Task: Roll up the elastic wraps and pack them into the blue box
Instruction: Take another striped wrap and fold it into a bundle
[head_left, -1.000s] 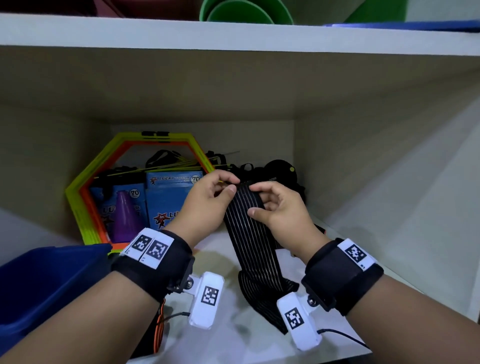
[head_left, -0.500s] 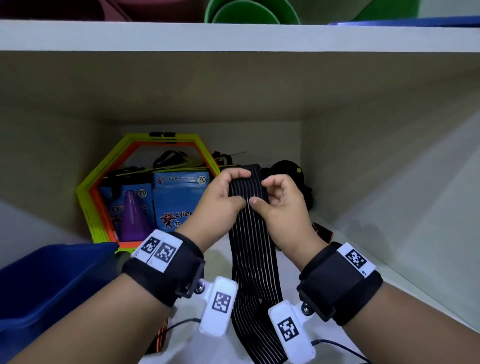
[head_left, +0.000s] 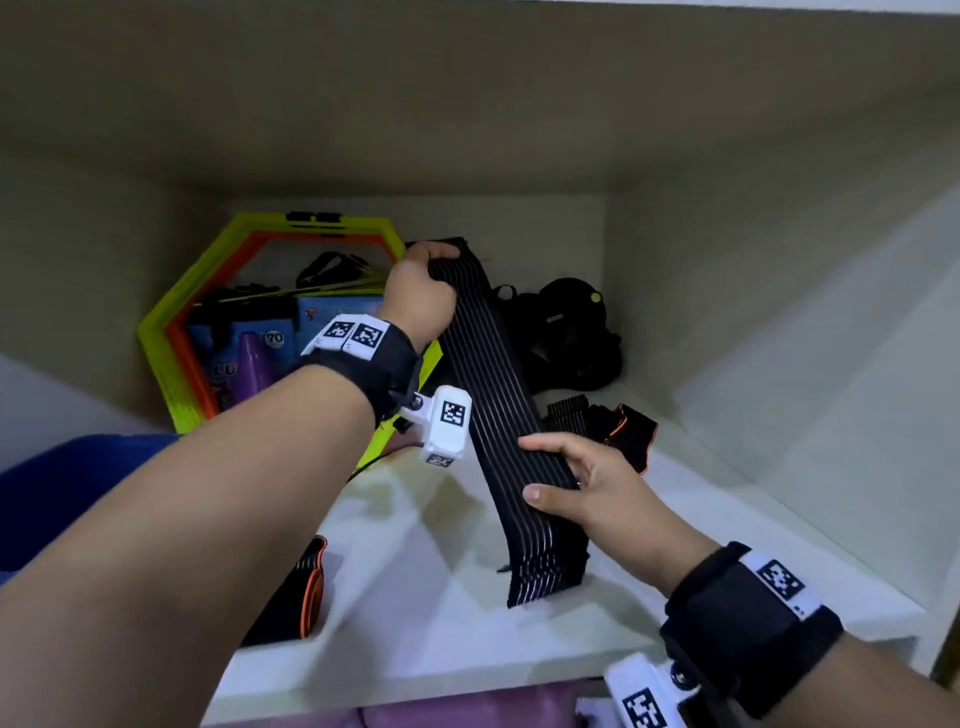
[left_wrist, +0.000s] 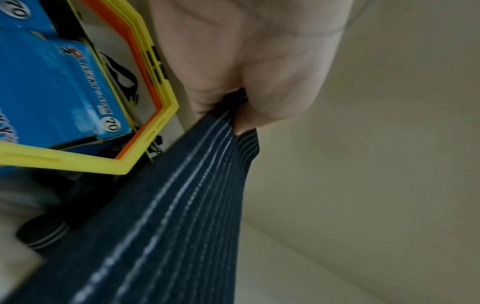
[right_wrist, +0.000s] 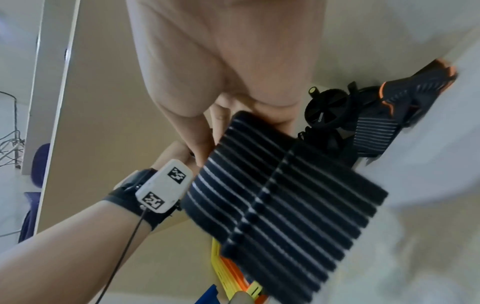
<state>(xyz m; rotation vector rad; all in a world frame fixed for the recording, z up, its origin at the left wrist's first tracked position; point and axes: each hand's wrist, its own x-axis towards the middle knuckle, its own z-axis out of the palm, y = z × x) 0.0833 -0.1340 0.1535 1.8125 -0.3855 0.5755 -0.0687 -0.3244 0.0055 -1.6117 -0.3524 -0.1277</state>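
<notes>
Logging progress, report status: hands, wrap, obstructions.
Left hand grips striped wrap top end; right hand pinches it lower down. Wrap stretched out, unrolled. Blue box at left, path unobstructed.

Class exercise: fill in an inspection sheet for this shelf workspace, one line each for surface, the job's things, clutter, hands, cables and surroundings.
Surface: white shelf board inside a beige cupboard bay.
Job's things: striped elastic wrap stretched out flat, not rolled; blue box at the left edge, contents not visible; another wrap with orange trim lying on the shelf.
Clutter: yellow and orange hexagon frames, blue cartons, black wheel-like item at the back.
Hands: left hand grips the wrap's far end; right hand holds its near part.
Cables: thin black lead from the left wrist camera.
Surroundings: purple cloth below the shelf edge.
</notes>
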